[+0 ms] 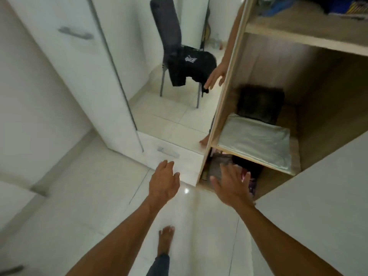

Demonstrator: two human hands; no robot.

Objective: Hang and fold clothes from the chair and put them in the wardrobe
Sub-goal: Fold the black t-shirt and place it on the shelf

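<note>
- Head view: the left hand and right hand reach forward empty, fingers apart, near the wardrobe.
- Black garment lies draped over the chair, seen in the mirror far left of the shelves.
- Pale folded cloth lies on the middle shelf, with a dark folded item behind it.

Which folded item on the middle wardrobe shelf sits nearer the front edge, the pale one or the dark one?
The pale green folded cloth: it lies at the shelf's front edge, while the dark folded item sits behind it, toward the back.
</note>
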